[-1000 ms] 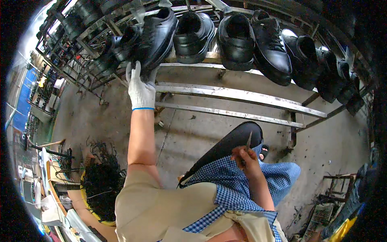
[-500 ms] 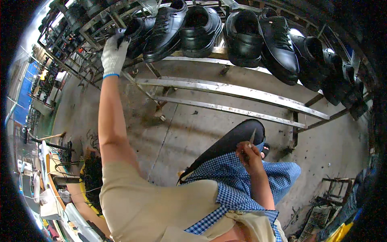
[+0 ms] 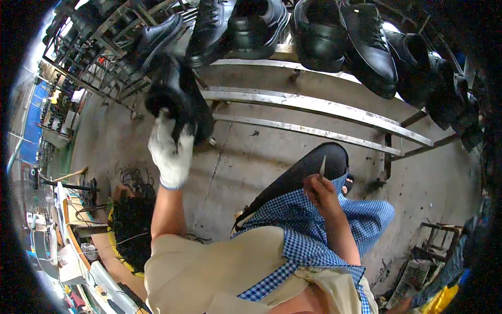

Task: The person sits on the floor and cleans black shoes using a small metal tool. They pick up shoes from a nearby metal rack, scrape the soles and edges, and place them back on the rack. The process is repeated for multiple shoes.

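In a white knitted glove, my left hand (image 3: 171, 157) grips a black shoe (image 3: 201, 107) by its heel opening, fingers over the collar. That shoe hangs in the air in front of the metal rack (image 3: 314, 109), with its toe pointing away from me. Bare and closed, my right hand (image 3: 320, 193) rests above my lap. A thin pointed blade (image 3: 322, 165), seemingly a small knife, sticks up out of it; the fingers hide its handle. Beyond, a black lace-up shoe (image 3: 370, 44) and a black shoe seen from its heel (image 3: 319, 52) stand among several others on the rack's upper rails.
A black padded surface (image 3: 308, 165) lies over my thigh, beside a blue checked apron (image 3: 366, 227). At lower left a yellow-rimmed container (image 3: 130, 235) holds dark scraps, beside a cluttered bench (image 3: 73, 251). A low metal frame (image 3: 439, 235) stands at lower right.
My left hand has taken the left-end shoe off the rack and drawn it nearer to me. My right hand has barely shifted, with the blade still upright in it.
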Action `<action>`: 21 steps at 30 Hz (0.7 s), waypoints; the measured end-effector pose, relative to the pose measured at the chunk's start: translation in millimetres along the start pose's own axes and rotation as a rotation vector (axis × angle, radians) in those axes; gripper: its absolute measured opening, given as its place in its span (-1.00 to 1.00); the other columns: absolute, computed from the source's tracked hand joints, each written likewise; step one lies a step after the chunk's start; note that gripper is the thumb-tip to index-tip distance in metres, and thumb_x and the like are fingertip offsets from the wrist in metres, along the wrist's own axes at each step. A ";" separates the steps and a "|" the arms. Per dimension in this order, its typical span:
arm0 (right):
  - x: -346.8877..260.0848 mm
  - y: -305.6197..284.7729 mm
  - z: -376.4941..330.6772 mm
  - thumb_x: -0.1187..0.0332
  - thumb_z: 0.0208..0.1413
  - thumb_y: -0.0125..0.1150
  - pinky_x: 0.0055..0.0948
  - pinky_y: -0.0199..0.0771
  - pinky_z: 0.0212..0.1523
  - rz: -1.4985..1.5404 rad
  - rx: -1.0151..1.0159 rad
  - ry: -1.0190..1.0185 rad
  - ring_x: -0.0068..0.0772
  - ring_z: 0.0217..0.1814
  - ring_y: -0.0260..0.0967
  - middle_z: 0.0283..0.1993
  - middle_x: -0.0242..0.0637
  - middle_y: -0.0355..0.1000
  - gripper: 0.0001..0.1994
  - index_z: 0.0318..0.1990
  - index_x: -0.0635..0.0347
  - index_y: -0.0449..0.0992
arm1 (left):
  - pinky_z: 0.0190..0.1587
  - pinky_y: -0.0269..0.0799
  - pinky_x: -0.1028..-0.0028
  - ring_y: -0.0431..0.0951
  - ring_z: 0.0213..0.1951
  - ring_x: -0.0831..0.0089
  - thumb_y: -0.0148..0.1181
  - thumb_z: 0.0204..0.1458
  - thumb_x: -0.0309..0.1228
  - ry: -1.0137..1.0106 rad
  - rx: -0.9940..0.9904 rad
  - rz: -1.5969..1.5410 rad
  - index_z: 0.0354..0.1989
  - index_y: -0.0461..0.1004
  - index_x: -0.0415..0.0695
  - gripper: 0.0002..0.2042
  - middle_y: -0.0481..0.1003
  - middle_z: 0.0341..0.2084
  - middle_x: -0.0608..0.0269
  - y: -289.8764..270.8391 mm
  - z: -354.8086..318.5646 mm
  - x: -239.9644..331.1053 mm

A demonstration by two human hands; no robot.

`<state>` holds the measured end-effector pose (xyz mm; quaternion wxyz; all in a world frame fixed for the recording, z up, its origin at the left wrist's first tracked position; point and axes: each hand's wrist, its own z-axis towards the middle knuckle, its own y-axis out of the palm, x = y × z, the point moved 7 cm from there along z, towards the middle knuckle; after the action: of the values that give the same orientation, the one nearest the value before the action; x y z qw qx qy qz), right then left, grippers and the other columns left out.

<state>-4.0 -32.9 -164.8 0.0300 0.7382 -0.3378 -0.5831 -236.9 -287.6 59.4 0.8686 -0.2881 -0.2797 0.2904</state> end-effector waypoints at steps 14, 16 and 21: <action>-27.7 25.4 -0.5 0.38 0.09 0.26 -0.50 0.34 0.02 -0.249 -0.093 -0.193 -0.56 -0.03 0.32 -0.07 -0.39 0.41 -0.59 0.09 0.22 0.38 | 0.07 0.39 0.28 0.45 0.01 0.29 0.04 0.08 -0.57 -1.039 -0.367 -1.628 0.03 0.31 -0.24 -0.69 0.43 -0.05 0.11 133.9 -84.2 76.1; -38.2 25.0 -5.1 0.39 0.08 0.26 -0.49 0.35 0.01 -0.262 -0.046 -0.190 -0.55 -0.05 0.34 -0.07 -0.37 0.42 -0.58 0.10 0.23 0.37 | 0.10 0.36 0.34 0.42 0.02 0.38 0.04 0.08 -0.60 -0.905 -0.423 -1.634 0.04 0.32 -0.25 -0.68 0.40 -0.02 0.15 136.7 -79.7 91.1; -81.3 29.8 -17.8 0.41 0.00 0.31 -0.48 0.43 -0.18 -0.587 0.078 -0.585 -0.41 -0.23 0.44 -0.17 -0.26 0.44 -0.57 0.07 0.18 0.41 | 0.12 0.34 0.40 0.40 0.04 0.41 0.01 0.10 -0.59 -0.661 -0.439 -1.478 0.08 0.29 -0.26 -0.66 0.39 0.00 0.18 141.3 -84.2 106.6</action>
<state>-9.6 -18.7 -77.7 -0.2625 0.6069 -0.1292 -0.7390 -158.5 -151.1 -57.3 0.6330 -0.0931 -0.6868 -0.3449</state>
